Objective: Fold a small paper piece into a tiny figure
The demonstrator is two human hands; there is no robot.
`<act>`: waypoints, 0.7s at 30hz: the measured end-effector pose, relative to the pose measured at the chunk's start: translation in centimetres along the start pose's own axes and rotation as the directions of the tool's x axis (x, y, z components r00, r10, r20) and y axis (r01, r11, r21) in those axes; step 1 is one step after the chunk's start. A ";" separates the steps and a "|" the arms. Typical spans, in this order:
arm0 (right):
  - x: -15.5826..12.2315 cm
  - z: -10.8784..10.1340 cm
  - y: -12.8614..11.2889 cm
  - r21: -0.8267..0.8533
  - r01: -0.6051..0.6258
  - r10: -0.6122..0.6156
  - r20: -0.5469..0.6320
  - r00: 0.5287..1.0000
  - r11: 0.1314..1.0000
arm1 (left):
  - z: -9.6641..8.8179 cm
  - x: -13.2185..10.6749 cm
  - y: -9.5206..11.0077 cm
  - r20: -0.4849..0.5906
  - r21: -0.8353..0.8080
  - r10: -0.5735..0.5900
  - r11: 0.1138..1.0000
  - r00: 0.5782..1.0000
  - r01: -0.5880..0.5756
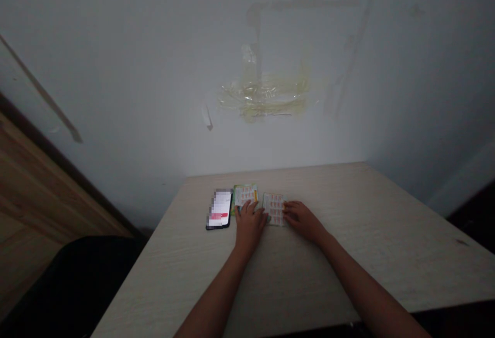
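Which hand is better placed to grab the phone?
Left, probably. The left hand rests on the green-edged card, right beside the phone. The right hand is farther off, touching the other card.

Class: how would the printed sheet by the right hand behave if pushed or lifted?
The printed sheet lies flat and thin, so probably light and floppy. On the smooth table it would likely slide easily under the right hand.

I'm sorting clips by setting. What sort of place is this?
Likely a plain, dim room at home or a small office: a pale wooden table against a white wall with old tape residue, a phone beside printed sheets.
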State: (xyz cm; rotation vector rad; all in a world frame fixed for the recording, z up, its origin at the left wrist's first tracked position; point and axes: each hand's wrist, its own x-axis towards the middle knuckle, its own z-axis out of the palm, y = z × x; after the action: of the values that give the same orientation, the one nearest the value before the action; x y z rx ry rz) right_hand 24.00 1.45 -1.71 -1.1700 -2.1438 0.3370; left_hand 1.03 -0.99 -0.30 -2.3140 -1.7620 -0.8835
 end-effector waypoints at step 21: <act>-0.4 -0.4 0.1 0.023 -0.001 -0.001 0.094 0.996 1.000 | 0.1 -0.1 -0.6 0.023 0.092 -0.044 0.995 0.999 0.042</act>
State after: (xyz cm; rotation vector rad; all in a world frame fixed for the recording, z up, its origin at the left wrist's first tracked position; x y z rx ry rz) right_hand 24.48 1.11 -1.67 -1.1620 -2.2143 0.4237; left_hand 0.53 -0.86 -0.59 -2.2480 -1.8280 -0.7661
